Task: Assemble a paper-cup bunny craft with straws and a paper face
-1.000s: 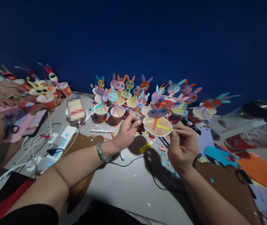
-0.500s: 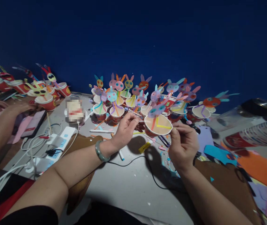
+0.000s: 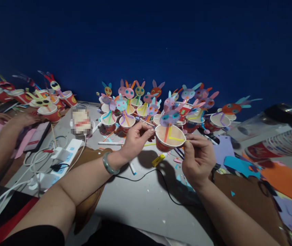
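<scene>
A red-sided paper cup (image 3: 162,146) with a pale inside is held above the table between my two hands. A purple paper rabbit head (image 3: 170,118) stands at its far rim, and an orange strip and a yellow strip show inside the cup. My left hand (image 3: 137,139), with a green bangle (image 3: 109,164) on its wrist, is closed at the cup's left side, thumb and fingers pinched together. At the right rim my right hand (image 3: 199,160) pinches the cup by the outer end of the yellow strip. Its fingertips are partly hidden.
Several rabbit-headed cups (image 3: 128,120) stand behind. Left are a power strip (image 3: 71,148) with cables, and another person's arm (image 3: 2,145). A marker (image 3: 110,143) and a yellow tool (image 3: 158,160) lie on the table. A cup stack (image 3: 276,145) and orange paper (image 3: 286,182) are at right.
The cup has shifted slightly left and tipped, so more of its red outer side shows. Both hands have moved slightly with it and keep their grip.
</scene>
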`<action>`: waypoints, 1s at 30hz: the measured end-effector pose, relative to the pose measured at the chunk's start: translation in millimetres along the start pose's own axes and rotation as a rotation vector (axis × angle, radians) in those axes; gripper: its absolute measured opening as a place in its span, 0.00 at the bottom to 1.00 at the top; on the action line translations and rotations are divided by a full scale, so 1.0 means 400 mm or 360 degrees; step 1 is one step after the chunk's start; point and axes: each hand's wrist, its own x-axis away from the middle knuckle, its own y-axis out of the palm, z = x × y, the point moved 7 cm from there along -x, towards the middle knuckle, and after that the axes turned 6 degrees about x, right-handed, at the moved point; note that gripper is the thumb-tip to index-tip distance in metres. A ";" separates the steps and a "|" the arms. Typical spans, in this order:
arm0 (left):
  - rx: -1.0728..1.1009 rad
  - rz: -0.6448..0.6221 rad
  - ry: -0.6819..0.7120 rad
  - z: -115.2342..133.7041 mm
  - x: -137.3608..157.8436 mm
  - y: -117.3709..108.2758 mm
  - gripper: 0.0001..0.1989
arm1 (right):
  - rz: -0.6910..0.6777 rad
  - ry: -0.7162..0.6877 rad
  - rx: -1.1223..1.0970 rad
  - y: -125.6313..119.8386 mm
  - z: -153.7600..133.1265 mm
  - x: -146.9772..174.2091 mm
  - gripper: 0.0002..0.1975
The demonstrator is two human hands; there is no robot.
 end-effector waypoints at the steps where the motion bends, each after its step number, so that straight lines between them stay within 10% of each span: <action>1: -0.0011 -0.0002 -0.0002 0.001 -0.001 -0.001 0.19 | -0.0006 0.0003 -0.0009 0.002 0.001 0.002 0.02; 27: 0.0074 0.0154 -0.0222 -0.021 -0.004 -0.011 0.17 | -0.0036 -0.0228 0.0056 0.017 -0.022 0.036 0.04; 30: 0.0051 -0.0007 -0.0147 -0.021 0.007 0.006 0.36 | -0.0043 -0.0235 0.0078 0.019 -0.022 0.036 0.04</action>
